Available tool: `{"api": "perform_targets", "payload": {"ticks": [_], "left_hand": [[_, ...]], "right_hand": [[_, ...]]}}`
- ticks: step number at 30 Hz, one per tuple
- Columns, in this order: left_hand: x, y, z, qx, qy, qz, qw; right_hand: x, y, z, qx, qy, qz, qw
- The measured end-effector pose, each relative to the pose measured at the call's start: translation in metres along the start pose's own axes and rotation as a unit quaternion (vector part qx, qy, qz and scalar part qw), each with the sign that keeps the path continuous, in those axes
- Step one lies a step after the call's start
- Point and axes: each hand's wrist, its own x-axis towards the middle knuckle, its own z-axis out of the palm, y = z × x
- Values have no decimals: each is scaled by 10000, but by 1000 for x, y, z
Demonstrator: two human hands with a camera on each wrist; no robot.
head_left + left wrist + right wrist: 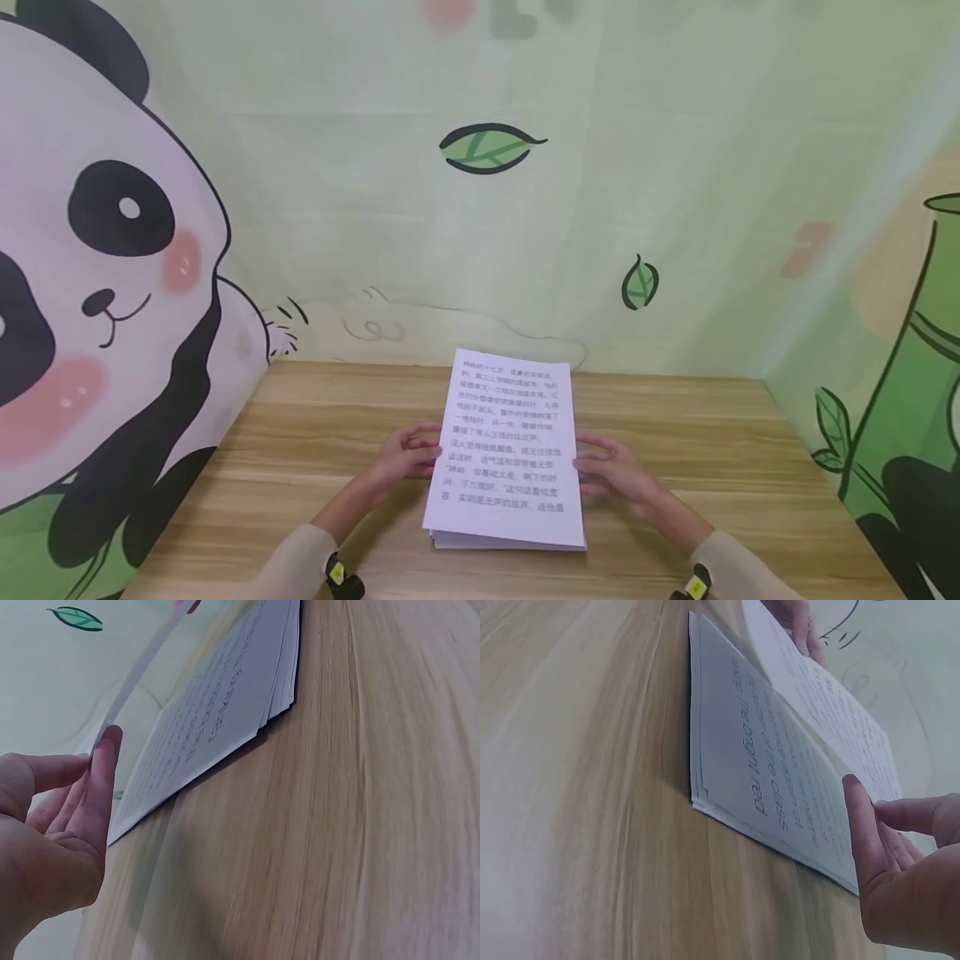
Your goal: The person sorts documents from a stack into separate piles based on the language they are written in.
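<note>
A white sheet of paper (510, 433) printed with Chinese characters is held up over a stack of paper (727, 720). My left hand (408, 454) pinches the sheet's left edge between thumb and fingers. At the opposite edge my right hand (618, 471) pinches it the same way. From the left wrist view, the raised sheet shows nearly edge-on, with a gap between it and the stack. Large English print covers the top page of that stack, and its sheets are slightly uneven at the corner. In the head view the held sheet hides most of the stack.
The stack lies on a wood-grain table (315, 450). Behind the table hangs a pale green backdrop (337, 167) with a printed panda at left, leaves in the middle and bamboo at right. Each wrist wears a small black device with a yellow mark.
</note>
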Motion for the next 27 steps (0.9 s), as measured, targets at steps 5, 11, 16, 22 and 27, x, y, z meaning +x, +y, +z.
{"api": "perform_targets", "payload": {"ticks": [5,11,16,22,27], "left_hand": [[-1,-1,-10,15,49,-49,10000],[-9,1,-22,28,40,66,10000],[-16,1,-34,101,242,23,9997],[-26,3,-51,266,448,92,9986],[-35,8,-66,259,666,30,9974]], "right_hand": [[3,-3,9,-15,113,21,9999],[5,-3,21,-81,148,70,9998],[9,0,33,-120,-26,79,9999],[16,-1,51,-8,-99,60,9999],[24,-6,70,218,-136,74,9996]]}}
